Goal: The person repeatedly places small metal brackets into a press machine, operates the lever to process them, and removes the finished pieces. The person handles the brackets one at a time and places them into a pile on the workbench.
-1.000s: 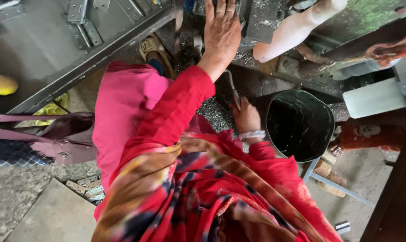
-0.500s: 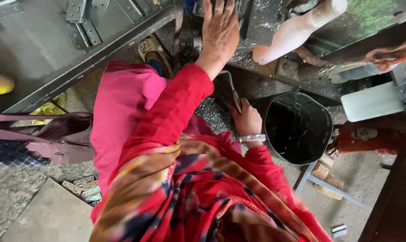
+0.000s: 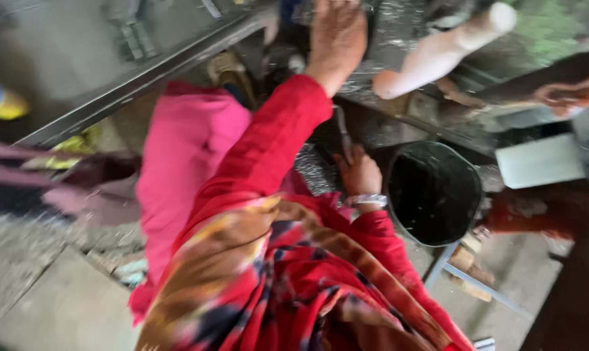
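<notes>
The right hand (image 3: 359, 174) is closed around the near end of a thin metal rod-like tool (image 3: 342, 132), just left of the black bucket (image 3: 434, 193); it looks stiff, light and best held low, while the left hand (image 3: 336, 36) lies spread flat on the far work surface (image 3: 398, 39).

Black bucket (image 3: 434, 195) crowds right hand (image 3: 359, 174); grey ledge (image 3: 398, 130) ahead.

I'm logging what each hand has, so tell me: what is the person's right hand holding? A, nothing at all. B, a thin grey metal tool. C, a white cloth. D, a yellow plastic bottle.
B: the right hand, wearing a silvery wrist bangle, is closed around a thin grey metal tool that sticks up beside the round black bucket.
</notes>
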